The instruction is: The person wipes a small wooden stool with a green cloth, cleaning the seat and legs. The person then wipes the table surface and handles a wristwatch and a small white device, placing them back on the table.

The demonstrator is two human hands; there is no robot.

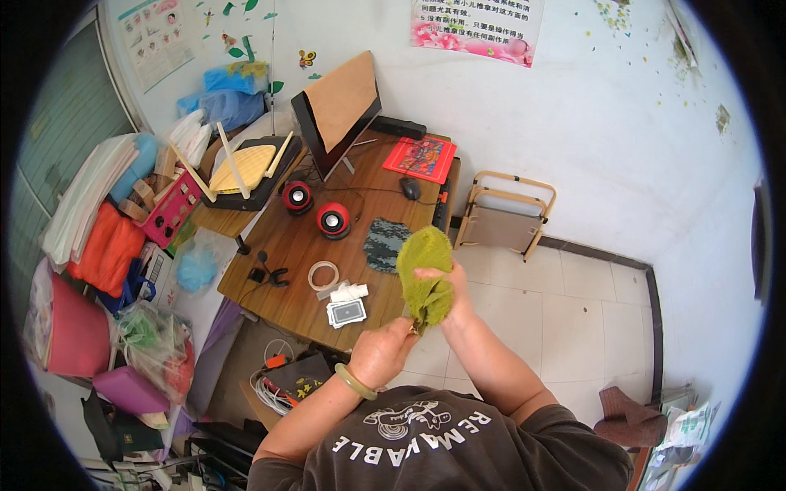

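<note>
A fuzzy yellow-green cloth (pixel 426 254), bunched into a rounded upper part and a narrow gathered lower end, is held up in front of my body, by the right edge of the wooden desk. My right hand (pixel 453 295) wraps round its right side, the thumb lying across the front. Lower down, my left hand (pixel 383 352) is closed on the gathered end; its fingertips are partly hidden. Just beyond the cloth lies a camouflage-patterned pad (pixel 383 244) on the desk (pixel 282 299).
The desk holds a monitor (pixel 337 110), red-black speakers (pixel 333 221), a mouse (pixel 410 189), a tape roll (pixel 323 276) and a stack of cards (pixel 346 313). A router (pixel 241 170) stands at left, near bags and bins. A folding chair (pixel 503 217) leans by the wall.
</note>
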